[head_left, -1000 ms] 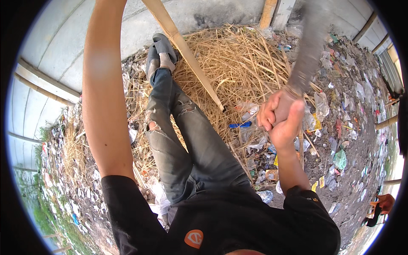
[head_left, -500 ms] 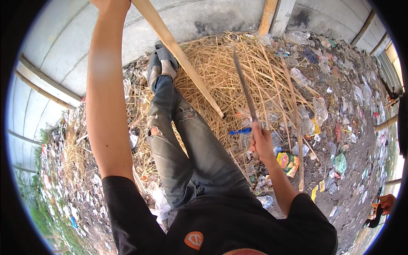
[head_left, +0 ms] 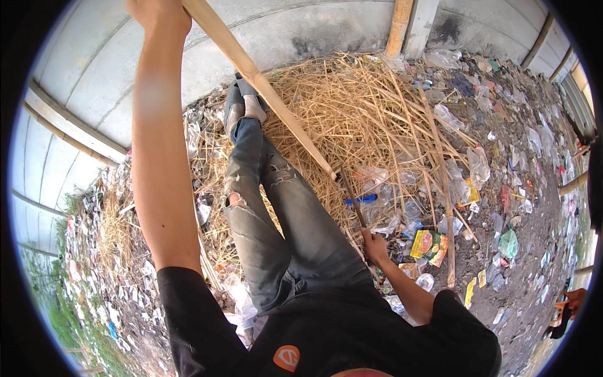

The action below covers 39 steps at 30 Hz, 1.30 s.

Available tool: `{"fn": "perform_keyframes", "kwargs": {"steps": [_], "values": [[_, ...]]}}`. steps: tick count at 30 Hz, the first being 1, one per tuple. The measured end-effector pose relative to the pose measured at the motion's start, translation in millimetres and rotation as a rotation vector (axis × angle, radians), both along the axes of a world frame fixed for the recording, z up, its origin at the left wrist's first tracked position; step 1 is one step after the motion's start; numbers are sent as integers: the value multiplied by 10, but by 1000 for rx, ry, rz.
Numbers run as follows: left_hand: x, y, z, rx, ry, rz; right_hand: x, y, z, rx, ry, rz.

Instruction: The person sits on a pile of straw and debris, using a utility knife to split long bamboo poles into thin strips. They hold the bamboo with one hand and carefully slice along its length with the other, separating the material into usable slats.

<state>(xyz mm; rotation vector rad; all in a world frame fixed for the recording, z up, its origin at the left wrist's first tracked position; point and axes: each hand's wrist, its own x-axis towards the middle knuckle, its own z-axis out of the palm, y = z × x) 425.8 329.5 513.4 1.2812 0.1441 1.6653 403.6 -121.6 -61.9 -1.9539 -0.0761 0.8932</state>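
My left hand (head_left: 160,14) is raised at the top edge, closed at the upper part of a pale split bamboo pole (head_left: 260,81); its fingers are mostly out of sight. The pole slants down to the right past my shins, its lower end over the straw. My right hand (head_left: 375,245) is wrapped round the handle of a long dark machete (head_left: 353,200). Its blade points up and slightly left, with the upper part beside the pole's lower end; I cannot tell whether they touch.
Dry straw-like shavings (head_left: 326,107) lie heaped beyond my outstretched legs (head_left: 257,188). A thin bamboo strip (head_left: 443,188) rests at the right, among plastic litter and a yellow-green packet (head_left: 430,246). A grey concrete wall (head_left: 301,31) with bamboo posts (head_left: 399,28) stands behind.
My right hand has come down toward me, and the machete has swung down from its raised position to the pole's lower end. My left hand still holds the pole.
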Motion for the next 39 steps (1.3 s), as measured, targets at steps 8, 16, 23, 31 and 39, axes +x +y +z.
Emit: {"fn": "perform_keyframes", "kwargs": {"steps": [8,16,23,31,39], "values": [[-67,-254,-325,72,-30,-221,429,740,1416,506,14,-63],[-98,-273,-943,222,118,-291,288,929,1762,562,90,-125],[-265,-444,-2607,98,457,-182,102,786,1505,506,154,-124],[-432,-928,-3972,37,962,-301,162,678,1454,501,204,-180],[-290,-952,-3706,206,1098,-348,179,700,1445,480,171,-211]]}}
